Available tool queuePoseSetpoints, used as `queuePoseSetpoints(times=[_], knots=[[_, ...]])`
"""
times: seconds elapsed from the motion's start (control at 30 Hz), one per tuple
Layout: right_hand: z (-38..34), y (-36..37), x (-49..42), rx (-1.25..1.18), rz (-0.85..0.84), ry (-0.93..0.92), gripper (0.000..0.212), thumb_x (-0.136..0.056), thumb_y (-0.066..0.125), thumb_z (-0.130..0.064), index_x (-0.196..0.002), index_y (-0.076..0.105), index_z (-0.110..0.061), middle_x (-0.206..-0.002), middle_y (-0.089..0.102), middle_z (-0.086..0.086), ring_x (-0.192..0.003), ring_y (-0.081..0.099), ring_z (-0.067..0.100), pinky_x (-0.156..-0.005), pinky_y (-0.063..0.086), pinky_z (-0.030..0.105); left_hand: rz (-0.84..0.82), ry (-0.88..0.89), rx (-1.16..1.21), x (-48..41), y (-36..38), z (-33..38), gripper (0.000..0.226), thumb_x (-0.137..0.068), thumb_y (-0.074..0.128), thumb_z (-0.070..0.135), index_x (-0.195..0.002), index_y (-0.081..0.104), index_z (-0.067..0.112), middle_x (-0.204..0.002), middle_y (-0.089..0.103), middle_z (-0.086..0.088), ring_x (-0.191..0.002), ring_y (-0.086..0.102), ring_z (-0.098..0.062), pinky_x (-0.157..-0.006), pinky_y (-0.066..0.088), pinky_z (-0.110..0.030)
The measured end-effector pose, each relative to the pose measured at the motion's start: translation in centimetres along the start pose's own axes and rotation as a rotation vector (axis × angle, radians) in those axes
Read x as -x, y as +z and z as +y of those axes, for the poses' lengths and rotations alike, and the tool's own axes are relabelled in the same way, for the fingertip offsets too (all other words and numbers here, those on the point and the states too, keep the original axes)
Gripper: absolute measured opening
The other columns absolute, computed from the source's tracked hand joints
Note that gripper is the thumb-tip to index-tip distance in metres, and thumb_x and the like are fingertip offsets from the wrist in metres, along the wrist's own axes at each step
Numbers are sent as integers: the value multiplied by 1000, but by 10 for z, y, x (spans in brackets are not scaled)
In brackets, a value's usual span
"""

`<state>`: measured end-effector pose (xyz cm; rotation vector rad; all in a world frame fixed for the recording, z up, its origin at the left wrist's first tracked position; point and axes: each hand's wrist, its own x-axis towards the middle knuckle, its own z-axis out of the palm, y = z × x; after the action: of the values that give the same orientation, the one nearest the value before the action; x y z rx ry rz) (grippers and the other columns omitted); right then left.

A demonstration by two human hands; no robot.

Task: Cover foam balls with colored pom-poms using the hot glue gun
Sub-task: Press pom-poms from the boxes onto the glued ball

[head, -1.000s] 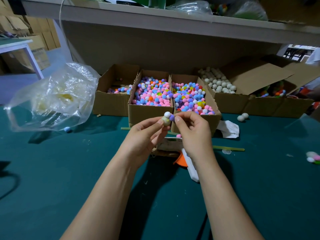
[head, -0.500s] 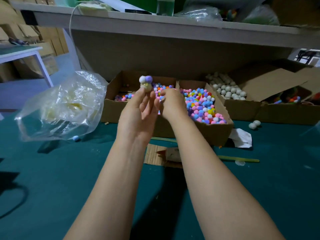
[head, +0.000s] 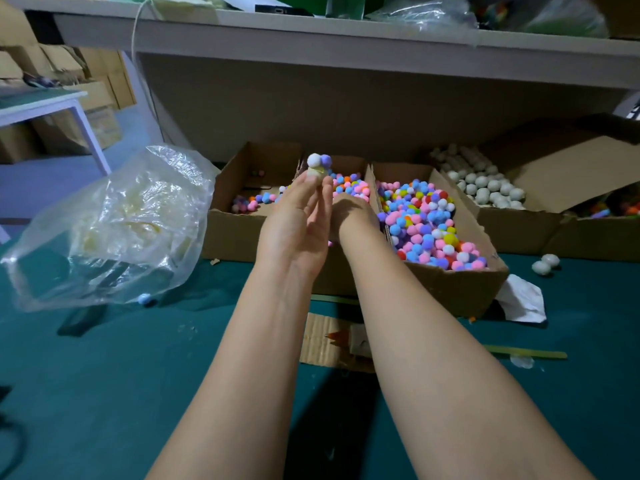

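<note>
My left hand (head: 298, 223) pinches a pale foam ball (head: 317, 172) at its fingertips, held up over the boxes. A white pom-pom (head: 313, 160) and a purple pom-pom (head: 326, 162) sit on top of the ball. My right hand (head: 353, 214) reaches down into the middle box of mixed pom-poms (head: 349, 187); its fingers are hidden. The glue gun (head: 346, 341) lies on a cardboard scrap (head: 317, 341) under my right forearm, mostly covered.
A second full pom-pom box (head: 429, 223) stands to the right and a nearly bare box (head: 256, 199) to the left. Plain foam balls (head: 485, 183) fill a box at the back right. A crumpled plastic bag (head: 121, 223) lies left. Two loose foam balls (head: 545, 265) and white paper (head: 523, 299) lie right.
Both hands moved forward from over the table to the boxes. My right hand let go of the ball and dipped into the middle box; my left hand raised the ball.
</note>
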<state>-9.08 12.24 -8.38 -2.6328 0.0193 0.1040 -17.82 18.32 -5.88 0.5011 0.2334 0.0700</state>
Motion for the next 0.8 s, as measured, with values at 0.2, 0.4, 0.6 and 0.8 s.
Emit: queuePoseSetpoints(times=[0.2, 0.4, 0.6, 0.8], knots=[[2, -12, 10, -52, 211, -69, 31, -98, 52, -20, -127, 52, -10, -106, 55, 9, -97, 57, 26, -72, 46, 31, -30, 11, -8, 3, -12, 0, 29, -90, 64, -1, -118, 64, -5, -108, 66, -21, -80, 71, -18, -63, 59, -20], [8, -24, 41, -145, 425, -225, 29, -97, 54, -22, -126, 49, -16, -109, 57, 5, -90, 53, 17, -65, 43, 24, -42, -21, 3, 31, -19, 2, 19, -88, 65, 1, -107, 66, -4, -95, 70, -22, -83, 74, -22, -69, 61, -24], [30, -35, 76, -493, 426, -261, 5, -92, 64, -19, -96, 62, -17, -100, 58, -5, -83, 53, 4, -54, 34, 7, -35, -95, 25, 58, -30, -4, 11, -90, 67, 7, -93, 69, -3, -75, 73, -18, -70, 74, -19, -59, 59, -22], [56, -36, 119, -847, 256, -171, 23, -93, 58, -6, -107, 70, -19, -121, 64, 2, -96, 67, 12, -86, 57, 28, -19, -180, 32, 72, -52, -17, 8, -87, 67, 5, -90, 69, -2, -85, 72, -20, -69, 73, -20, -65, 60, -23]])
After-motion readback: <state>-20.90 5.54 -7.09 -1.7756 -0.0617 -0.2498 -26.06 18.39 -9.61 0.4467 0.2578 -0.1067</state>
